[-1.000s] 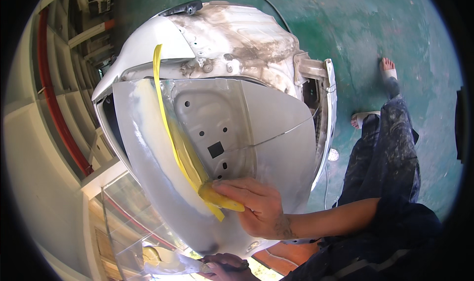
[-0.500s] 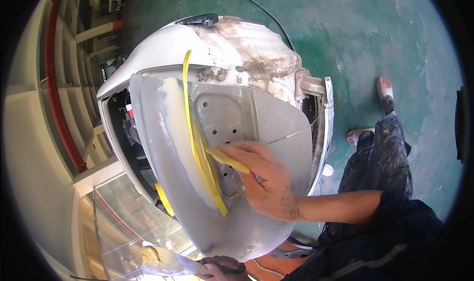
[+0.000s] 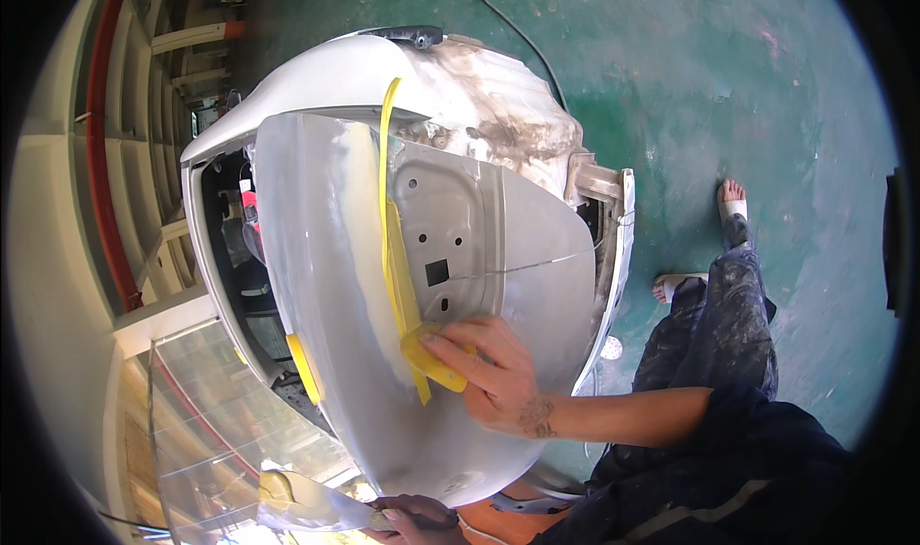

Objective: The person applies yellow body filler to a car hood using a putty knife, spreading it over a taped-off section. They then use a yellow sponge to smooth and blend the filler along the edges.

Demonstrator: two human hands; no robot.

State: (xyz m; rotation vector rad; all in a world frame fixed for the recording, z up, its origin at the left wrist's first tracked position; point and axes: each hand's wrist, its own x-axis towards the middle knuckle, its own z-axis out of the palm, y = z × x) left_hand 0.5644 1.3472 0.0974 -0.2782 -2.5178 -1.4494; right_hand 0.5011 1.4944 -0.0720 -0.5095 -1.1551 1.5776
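My right hand comes in from the right and grips a yellow spreader. The spreader lies against the lower end of a yellow masking tape strip. This tape runs along a pale filler band on a grey car lid panel. The tape's upper end stands off over the white bodywork. At the bottom, my left hand is closed around a broad-bladed putty knife. A lump of yellowish filler sits on the blade.
White car bodywork with brown dirty patches surrounds the panel. A yellow piece sticks to the panel's left edge. A cable crosses the green floor. My legs are at right, with a glass pane at lower left.
My right hand has moved down along the tape with the spreader, whose flat face now shows more. The whole view has shifted slightly. My left hand still holds the putty knife.
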